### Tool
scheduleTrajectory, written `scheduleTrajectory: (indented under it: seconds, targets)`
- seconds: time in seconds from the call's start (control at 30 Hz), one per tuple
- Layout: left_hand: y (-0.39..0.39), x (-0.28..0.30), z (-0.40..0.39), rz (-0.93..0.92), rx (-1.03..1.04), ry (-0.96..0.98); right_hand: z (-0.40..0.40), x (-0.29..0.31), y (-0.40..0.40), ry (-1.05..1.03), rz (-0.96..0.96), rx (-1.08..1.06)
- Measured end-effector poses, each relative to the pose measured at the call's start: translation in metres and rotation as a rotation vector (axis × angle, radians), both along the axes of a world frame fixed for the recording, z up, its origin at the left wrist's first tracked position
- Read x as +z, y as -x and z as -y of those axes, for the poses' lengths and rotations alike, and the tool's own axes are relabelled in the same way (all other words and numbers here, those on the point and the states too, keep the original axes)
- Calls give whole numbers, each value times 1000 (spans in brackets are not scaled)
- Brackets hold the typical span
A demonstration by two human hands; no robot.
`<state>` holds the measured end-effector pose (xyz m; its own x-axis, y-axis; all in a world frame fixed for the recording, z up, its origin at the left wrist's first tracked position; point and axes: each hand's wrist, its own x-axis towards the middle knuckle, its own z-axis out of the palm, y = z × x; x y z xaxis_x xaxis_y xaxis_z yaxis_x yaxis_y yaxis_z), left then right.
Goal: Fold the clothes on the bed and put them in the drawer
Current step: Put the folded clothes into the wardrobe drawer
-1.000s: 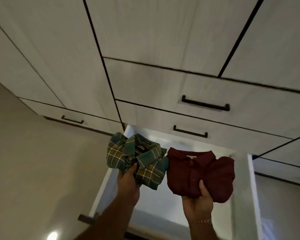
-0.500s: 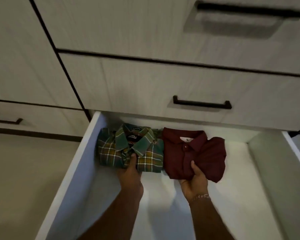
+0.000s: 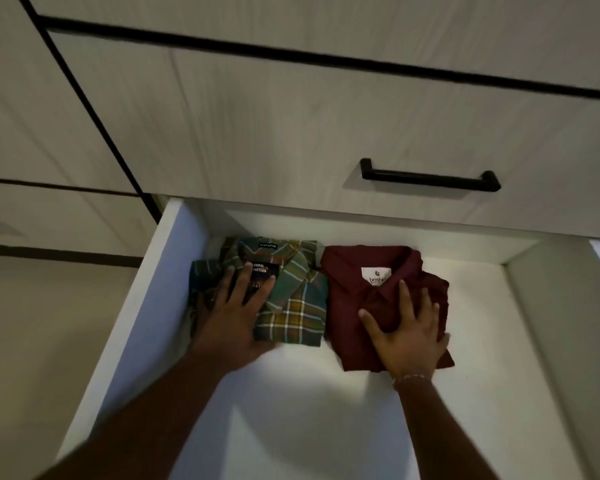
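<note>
Lying side by side at the back of the open white drawer (image 3: 160, 282), the folded green plaid shirt (image 3: 293, 306) sits left and the folded maroon shirt (image 3: 368, 296) right, nearly touching. Left hand (image 3: 231, 318) presses flat on the plaid, fingers straight; right hand (image 3: 407, 336) spreads flat on the maroon. Above, a closed drawer front carries a black handle (image 3: 430, 176).

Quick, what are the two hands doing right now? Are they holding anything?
Left hand: open, fingers spread flat, pressing on the folded plaid shirt in the drawer.
Right hand: open, fingers spread flat, pressing on the folded maroon shirt.
</note>
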<state>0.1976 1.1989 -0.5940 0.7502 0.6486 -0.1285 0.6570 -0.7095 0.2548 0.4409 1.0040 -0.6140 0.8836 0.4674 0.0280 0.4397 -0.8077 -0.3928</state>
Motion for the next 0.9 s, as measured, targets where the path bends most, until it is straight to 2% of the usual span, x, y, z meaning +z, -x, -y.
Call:
scheduleTrajectory:
  seconds: [0.33, 0.53, 0.6, 0.7, 0.83, 0.9]
  targets:
    - [9, -17, -7, 45, 56, -66, -32, -5, 9, 112, -31, 29]
    - [3, -1, -1, -158, 45, -91, -18, 31, 8, 191, -156, 82]
    - [6, 36, 12, -173, 41, -82, 1, 72, 14, 150, -170, 85]
    - [3, 121, 61, -162, -13, -62, 46, 154, 34, 143, -170, 107]
    - [-19, 260, 126, -158, -163, 48, 112, 287, 52, 101, -224, 76]
    - [-23, 349, 155, -135, -228, 75, 152, 375, 68, 55, -223, 30]
